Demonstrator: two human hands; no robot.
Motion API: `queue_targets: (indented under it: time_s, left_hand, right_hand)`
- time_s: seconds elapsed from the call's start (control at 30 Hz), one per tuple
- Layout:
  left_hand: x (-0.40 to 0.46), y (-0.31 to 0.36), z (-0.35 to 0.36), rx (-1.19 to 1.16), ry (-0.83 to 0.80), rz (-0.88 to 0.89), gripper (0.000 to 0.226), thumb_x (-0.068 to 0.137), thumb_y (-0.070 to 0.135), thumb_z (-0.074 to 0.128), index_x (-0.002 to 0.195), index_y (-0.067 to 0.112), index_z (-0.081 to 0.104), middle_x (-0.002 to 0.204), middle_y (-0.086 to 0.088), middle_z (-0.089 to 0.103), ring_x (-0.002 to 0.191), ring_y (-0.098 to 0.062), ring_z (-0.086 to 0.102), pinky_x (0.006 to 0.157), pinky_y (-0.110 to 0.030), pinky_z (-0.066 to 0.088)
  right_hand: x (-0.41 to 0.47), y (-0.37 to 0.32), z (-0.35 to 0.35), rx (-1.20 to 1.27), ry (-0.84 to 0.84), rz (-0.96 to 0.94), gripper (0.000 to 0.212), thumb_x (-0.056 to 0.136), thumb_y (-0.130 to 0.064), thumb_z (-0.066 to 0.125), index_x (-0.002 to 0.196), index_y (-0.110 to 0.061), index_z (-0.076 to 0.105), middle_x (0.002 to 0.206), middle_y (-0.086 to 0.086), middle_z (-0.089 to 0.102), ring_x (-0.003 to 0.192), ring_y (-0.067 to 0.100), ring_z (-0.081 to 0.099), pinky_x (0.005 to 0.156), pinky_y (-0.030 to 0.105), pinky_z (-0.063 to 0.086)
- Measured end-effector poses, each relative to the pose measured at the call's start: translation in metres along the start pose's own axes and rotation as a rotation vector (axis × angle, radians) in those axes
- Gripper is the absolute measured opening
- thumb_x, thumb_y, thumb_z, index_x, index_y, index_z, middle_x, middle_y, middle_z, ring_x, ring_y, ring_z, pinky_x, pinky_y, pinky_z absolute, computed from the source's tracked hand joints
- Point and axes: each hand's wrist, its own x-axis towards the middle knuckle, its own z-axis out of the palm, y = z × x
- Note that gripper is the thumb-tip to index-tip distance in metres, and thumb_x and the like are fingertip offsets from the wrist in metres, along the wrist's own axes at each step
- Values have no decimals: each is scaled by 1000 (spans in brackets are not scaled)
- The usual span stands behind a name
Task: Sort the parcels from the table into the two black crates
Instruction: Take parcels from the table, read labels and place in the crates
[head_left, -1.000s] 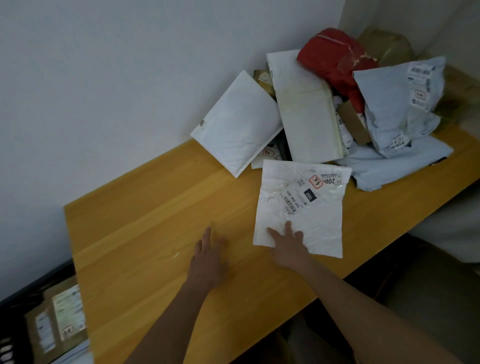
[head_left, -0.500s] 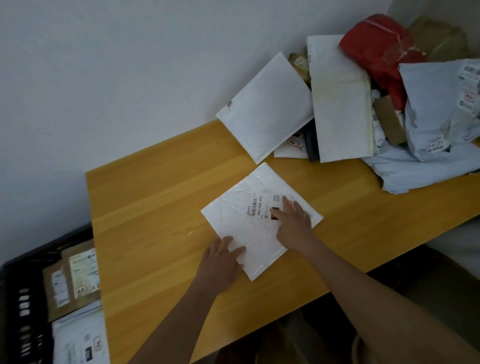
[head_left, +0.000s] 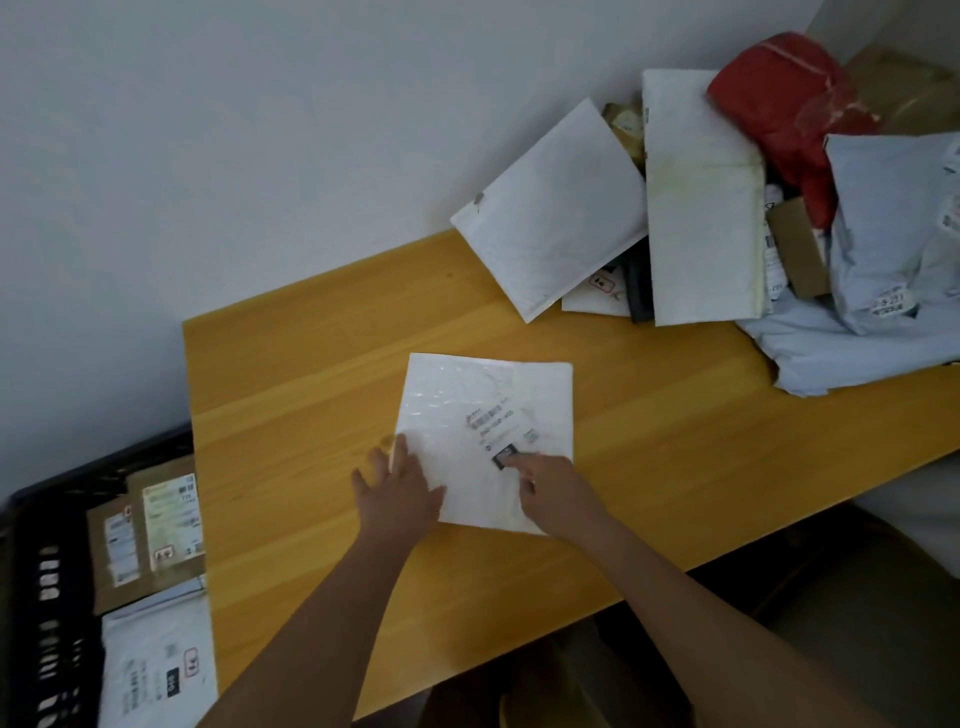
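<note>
lower left, a black crate (head_left: 36, 597) cut off by the frame edge holds a brown parcel (head_left: 145, 535) and a white one (head_left: 156, 670). mid-frame, a white mailer (head_left: 467, 415) lies flat on the table (head_left: 291, 395); left hand (head_left: 397, 493) rests flat on its edge, fingers straight, right hand (head_left: 558, 493) points one finger at its blurred label. upper right, a heap of parcels (head_left: 727, 208) crowds the wall, partly cropped.

Single head-worn view, steeply downward and close over the wooden table (head_left: 311, 395).

The grey mailer's label (head_left: 892, 303) seems to read "5-251"; other labels are too blurred.
</note>
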Motion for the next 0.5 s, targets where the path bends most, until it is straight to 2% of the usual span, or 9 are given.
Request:
queue_targets:
  time_s: [0.07,0.13,0.23,0.27,0.33,0.4,0.5]
  left_hand:
    - [4,-5,-1,-290,-51,-102,69,100,53,36,154,15,16,163,-8,-6,148,-35,1,116,-53,15]
    - [9,-9,1,-587,-32,-159,73,99,47,46,155,12,14,162,-12,1,148,-35,6,118,-46,14]
    - [13,-12,8,-795,55,-191,72,96,36,56,152,6,22,160,-14,19,147,-32,18,119,-42,15]
    - [12,-12,9,-806,73,-193,71,95,33,58,151,5,24,158,-14,23,146,-31,21,118,-43,17]
    - [9,-12,11,-818,102,-204,70,94,29,60,150,5,26,155,-14,28,143,-32,25,117,-43,20]
    - [6,-13,10,-858,122,-244,70,92,27,63,150,7,28,151,-15,32,139,-35,29,115,-43,25]
    - [3,-19,9,-1012,145,-283,65,89,19,65,145,6,36,142,-14,42,130,-34,42,107,-45,38]
  right_hand:
    - [8,6,-6,140,190,26,47,98,-6,46,143,-18,48,145,7,46,132,19,39,110,26,30]
    - [17,16,-14,120,312,114,55,95,-5,50,148,-15,38,150,7,39,139,23,29,114,29,20]
    - [19,30,-17,150,249,273,67,92,-11,56,152,-16,26,155,8,27,145,26,19,118,36,15]
    - [18,32,-14,169,220,290,69,91,-11,57,152,-17,26,153,8,28,143,27,22,117,38,19]
    - [16,36,-4,252,197,270,71,86,-9,61,149,-21,31,140,7,40,133,27,39,109,42,38]
    - [16,37,7,415,216,340,73,83,-6,64,147,-22,32,130,7,50,117,24,56,90,41,54]
    - [16,35,19,486,277,431,63,85,0,60,141,-16,36,122,10,56,102,23,61,74,36,56]
